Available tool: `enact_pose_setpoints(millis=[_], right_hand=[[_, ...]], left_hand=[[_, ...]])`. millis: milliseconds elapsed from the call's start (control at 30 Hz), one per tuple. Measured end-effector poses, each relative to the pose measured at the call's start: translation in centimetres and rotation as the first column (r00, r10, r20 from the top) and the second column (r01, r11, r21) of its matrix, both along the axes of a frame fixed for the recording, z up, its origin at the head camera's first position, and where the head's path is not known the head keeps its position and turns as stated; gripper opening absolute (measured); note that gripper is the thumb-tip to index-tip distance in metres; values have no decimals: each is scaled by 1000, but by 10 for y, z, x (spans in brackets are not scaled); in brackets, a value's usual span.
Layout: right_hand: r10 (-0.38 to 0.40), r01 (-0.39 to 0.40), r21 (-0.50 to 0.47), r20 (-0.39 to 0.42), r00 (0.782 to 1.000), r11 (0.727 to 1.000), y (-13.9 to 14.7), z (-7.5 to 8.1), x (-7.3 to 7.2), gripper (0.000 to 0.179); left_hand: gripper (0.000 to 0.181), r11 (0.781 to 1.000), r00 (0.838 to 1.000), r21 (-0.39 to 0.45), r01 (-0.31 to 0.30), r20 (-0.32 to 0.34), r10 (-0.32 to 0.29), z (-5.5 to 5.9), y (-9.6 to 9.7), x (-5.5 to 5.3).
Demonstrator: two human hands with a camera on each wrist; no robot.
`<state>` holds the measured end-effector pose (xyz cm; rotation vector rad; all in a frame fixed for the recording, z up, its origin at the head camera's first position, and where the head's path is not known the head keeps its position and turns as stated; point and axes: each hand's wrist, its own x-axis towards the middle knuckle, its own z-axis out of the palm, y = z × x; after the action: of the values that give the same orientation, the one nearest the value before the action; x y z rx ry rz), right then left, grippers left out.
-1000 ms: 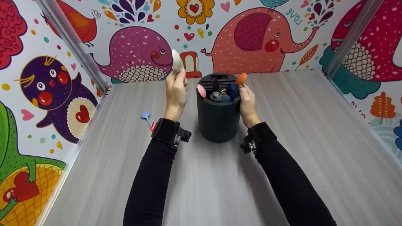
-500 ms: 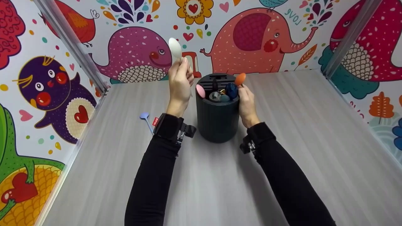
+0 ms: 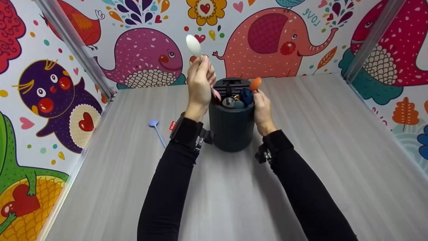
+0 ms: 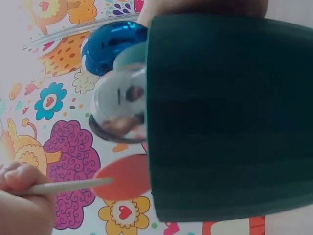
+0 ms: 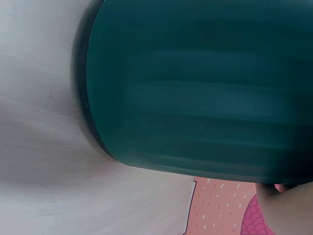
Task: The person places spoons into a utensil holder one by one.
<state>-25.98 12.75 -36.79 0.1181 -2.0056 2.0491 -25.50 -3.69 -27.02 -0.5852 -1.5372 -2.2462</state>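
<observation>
A dark green cylindrical utensil holder (image 3: 232,130) stands upright on the table. My left hand (image 3: 199,87) grips a white spoon (image 3: 193,45) by its handle, bowl up, beside the holder's left rim. In the left wrist view the pale handle end (image 4: 80,185) points at the holder's mouth and overlaps a pink spoon (image 4: 124,176). My right hand (image 3: 264,112) holds the holder's right side near the top, just below an orange spoon (image 3: 255,84). A shiny blue spoon (image 3: 246,96) and a silver spoon (image 3: 228,102) also stick out of the holder.
A light blue spoon (image 3: 153,124) lies on the table (image 3: 113,174) left of my left forearm, its handle end hidden by the sleeve. Walls with cartoon animals (image 3: 264,47) close off the back and sides, with metal posts (image 3: 374,40) at the corners.
My left hand has risen and moved right with the white spoon, bringing it against the holder's left rim. The right hand and holder have stayed in place.
</observation>
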Motion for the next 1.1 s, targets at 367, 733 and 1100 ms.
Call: enact_pose_setpoints(millis=[367, 733, 1100], right_hand=[[10, -11, -1, -10, 1000, 1000, 0, -2, -1, 20], [18, -18, -6, 3, 1000, 1000, 0, -1, 0, 17], [-6, 6, -2, 6, 1000, 1000, -1, 1, 1, 16]], left_hand=[[32, 999, 1000, -46, -11, 28, 13, -16, 8, -5], [31, 1000, 996, -6, -27, 89, 28, -30, 9, -13], [24, 994, 997, -94, -61, 39, 65, -31, 14, -16]])
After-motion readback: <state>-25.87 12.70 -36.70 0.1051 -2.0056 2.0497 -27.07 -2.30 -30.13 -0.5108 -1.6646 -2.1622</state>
